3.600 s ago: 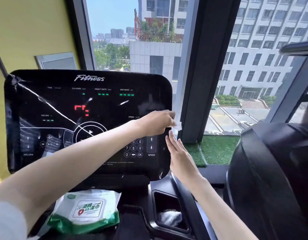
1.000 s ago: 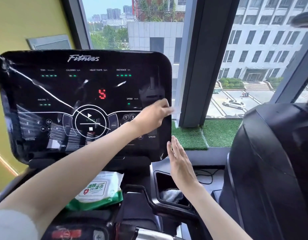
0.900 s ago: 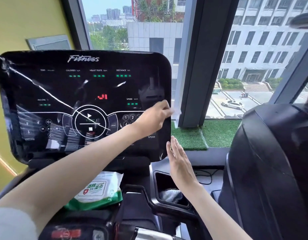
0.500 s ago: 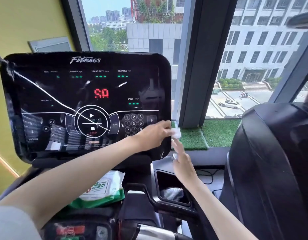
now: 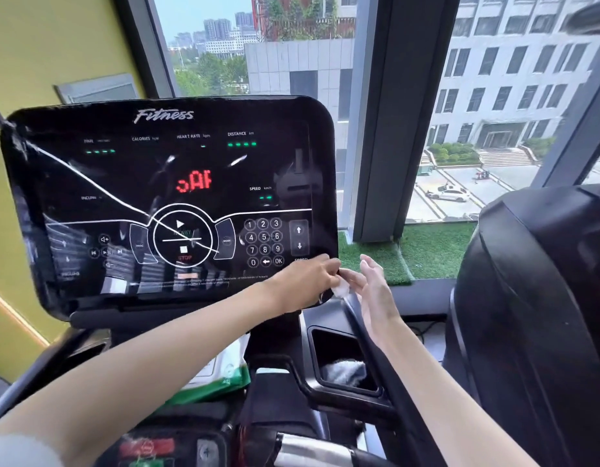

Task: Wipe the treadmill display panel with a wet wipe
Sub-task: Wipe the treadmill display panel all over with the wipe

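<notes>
Your left hand [image 5: 305, 281] pinches the small wet wipe [image 5: 340, 291] at the display panel's [image 5: 164, 197] lower right corner; your right hand [image 5: 376, 291], fingers spread and empty, waits just beside it. The rest of the panel lies toward 10 o'clock, its long axis running 9 to 3; the left hand is nearer.

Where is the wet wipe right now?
In the head view, the wet wipe is pinched in the left hand at the display panel's lower right corner, beside the open right hand.

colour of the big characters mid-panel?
Red, dot-matrix style, on the black display panel; head view.
</notes>
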The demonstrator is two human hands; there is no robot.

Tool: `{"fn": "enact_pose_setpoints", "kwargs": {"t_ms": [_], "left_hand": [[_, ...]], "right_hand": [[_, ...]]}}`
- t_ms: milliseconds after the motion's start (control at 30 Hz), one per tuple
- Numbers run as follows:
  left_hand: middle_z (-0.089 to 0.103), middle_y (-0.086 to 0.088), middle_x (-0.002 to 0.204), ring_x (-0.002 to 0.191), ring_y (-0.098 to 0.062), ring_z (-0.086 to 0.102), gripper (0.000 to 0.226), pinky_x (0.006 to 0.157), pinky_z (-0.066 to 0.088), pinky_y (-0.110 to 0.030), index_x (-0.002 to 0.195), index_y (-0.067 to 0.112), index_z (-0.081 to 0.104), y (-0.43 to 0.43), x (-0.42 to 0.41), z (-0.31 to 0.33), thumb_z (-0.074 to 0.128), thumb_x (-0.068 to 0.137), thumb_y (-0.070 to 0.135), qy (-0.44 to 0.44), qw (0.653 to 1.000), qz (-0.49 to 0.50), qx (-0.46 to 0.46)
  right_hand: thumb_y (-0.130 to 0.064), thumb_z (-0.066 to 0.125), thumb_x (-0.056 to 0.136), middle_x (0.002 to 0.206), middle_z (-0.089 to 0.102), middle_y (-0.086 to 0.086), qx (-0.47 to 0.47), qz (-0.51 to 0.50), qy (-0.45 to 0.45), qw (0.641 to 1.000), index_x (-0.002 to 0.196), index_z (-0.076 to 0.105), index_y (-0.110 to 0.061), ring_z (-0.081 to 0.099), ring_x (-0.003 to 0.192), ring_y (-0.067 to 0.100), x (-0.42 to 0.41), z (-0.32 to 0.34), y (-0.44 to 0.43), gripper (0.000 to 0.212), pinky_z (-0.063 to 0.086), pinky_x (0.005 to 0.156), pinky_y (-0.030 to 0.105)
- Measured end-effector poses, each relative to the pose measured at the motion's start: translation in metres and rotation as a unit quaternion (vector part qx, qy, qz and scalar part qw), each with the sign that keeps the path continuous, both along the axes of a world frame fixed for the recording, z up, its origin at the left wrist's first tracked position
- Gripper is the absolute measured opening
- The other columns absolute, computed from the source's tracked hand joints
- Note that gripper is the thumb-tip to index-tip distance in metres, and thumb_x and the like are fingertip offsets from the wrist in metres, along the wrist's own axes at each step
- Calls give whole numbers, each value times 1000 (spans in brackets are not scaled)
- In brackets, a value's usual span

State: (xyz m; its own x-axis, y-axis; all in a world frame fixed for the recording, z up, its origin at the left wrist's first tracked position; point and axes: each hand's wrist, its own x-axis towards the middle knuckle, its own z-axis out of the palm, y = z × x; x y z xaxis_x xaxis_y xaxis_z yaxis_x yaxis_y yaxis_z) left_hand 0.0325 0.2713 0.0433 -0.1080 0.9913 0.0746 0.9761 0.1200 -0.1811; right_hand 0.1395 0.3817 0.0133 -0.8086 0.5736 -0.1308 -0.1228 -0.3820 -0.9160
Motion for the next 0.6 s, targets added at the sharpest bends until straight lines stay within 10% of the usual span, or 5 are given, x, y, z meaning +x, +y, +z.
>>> {"fn": "enact_pose_setpoints", "kwargs": {"t_ms": [167, 600], "left_hand": [[49, -8, 103, 95, -26, 45, 16, 56, 48, -38, 89, 3, 62, -14, 16, -16, 48, 83, -3, 53, 990, -32, -125], [46, -5, 113, 106, -22, 42, 24, 59, 36, -27, 102, 8, 58, -4, 27, -7, 44, 86, -1, 92, 990, 30, -101]], "right_hand": [[-24, 31, 102, 96, 68, 6, 83, 11, -10, 996, 135, 33, -14, 62, 98, 15, -3, -3, 4, 35, 40, 101, 35], [-22, 39, 100, 115, 63, 18, 76, 31, -17, 996, 130, 38, -17, 59, 103, 19, 5, 1, -2, 31, 47, 77, 15]]}}
